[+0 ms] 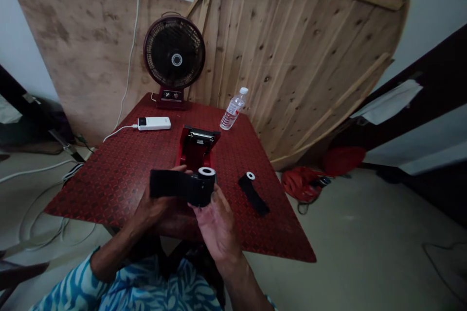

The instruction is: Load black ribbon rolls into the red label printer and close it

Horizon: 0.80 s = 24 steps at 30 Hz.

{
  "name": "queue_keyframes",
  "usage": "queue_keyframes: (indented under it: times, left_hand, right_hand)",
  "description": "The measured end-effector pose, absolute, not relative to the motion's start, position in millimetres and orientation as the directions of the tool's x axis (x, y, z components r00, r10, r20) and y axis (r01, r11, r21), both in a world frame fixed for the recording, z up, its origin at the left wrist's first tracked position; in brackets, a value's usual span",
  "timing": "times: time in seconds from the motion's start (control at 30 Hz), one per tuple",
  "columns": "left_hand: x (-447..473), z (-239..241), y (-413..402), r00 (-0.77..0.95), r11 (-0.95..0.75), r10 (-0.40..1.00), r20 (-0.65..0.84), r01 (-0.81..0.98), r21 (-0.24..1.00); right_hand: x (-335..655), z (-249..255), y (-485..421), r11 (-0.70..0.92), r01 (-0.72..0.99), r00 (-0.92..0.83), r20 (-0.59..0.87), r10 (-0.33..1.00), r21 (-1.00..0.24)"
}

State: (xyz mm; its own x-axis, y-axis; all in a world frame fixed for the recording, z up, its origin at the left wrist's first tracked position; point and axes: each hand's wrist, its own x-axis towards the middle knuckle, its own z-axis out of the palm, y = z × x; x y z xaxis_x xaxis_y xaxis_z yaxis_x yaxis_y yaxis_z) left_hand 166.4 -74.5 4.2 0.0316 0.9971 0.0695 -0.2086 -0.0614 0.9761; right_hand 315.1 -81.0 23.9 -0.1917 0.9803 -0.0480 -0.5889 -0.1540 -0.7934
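A roll of black strip (203,189) on a white core is held upright in front of me, a length of it unrolled to the left. My right hand (216,221) grips the roll from its right and lower side, thumb along the edge. Behind the unrolled strip, my left hand (155,206) holds it, with most of its fingers hidden. Just beyond the roll stands a small red and black device (199,143) with its lid raised, like a small label printer. A second black roll (251,192) lies to the right, partly unwound.
On the red patterned table (109,180) are a white power bank (155,123) with a cable, a water bottle (233,109) and a dark red fan (174,56). A large round wooden board (292,53) leans behind. A red bag (301,183) lies on the floor at right.
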Motion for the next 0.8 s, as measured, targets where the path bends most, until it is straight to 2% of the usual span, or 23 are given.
queue_keyframes:
  times: [0.1, 0.17, 0.27, 0.4, 0.5, 0.57, 0.6, 0.67, 0.8]
  left_hand:
    - [174.1, 4.6, -85.6, 0.018, -0.067, 0.997, 0.069, -0.094, 0.993]
    - [180.4, 10.4, -91.0, 0.071, -0.094, 0.992, 0.104, -0.126, 0.988]
    - [189.1, 17.4, -93.4, 0.037, -0.083, 0.995, 0.094, -0.22, 0.972]
    - [186.4, 19.0, -90.6, -0.114, -0.029, 0.993, 0.006, -0.207, 0.978]
    - [169.2, 29.2, -78.4, -0.182, -0.121, 0.979, 0.097, -0.126, 0.985]
    - [156.6, 41.4, -61.8, -0.222, -0.211, 0.952, 0.213, 0.031, 0.977]
    - [151.6, 47.5, -51.4, -0.202, -0.246, 0.942, 0.27, 0.136, 0.96]
    - [146.1, 56.8, -28.7, -0.048, -0.293, 0.943, 0.329, 0.351, 0.889]
    - [152.6, 58.5, 12.1, 0.272, -0.367, 0.929, 0.251, 0.589, 0.72]
  right_hand:
    - [308.8, 27.2, -78.7, -0.072, -0.61, -0.074, -0.034, 0.997, -0.789]
    - [304.0, 26.6, -80.5, -0.055, -0.582, -0.06, -0.025, 0.998, -0.811]
    - [295.8, 21.2, -88.0, -0.072, -0.59, -0.101, -0.015, 0.995, -0.804]
    - [296.1, 13.3, -94.9, -0.09, -0.569, -0.217, 0.044, 0.975, -0.817]
    - [316.7, 5.7, -92.0, 0.0, -0.418, -0.239, 0.11, 0.965, -0.909]
    - [338.7, -3.5, -87.6, 0.077, -0.312, -0.164, 0.133, 0.977, -0.947]
    - [350.5, -9.5, -85.0, 0.096, -0.267, -0.109, 0.129, 0.986, -0.959]
    - [372.5, -23.1, -79.4, 0.088, -0.198, 0.004, 0.089, 0.996, -0.976]
    - [400.0, -47.4, -70.9, 0.066, -0.133, 0.161, 0.044, 0.986, -0.989]
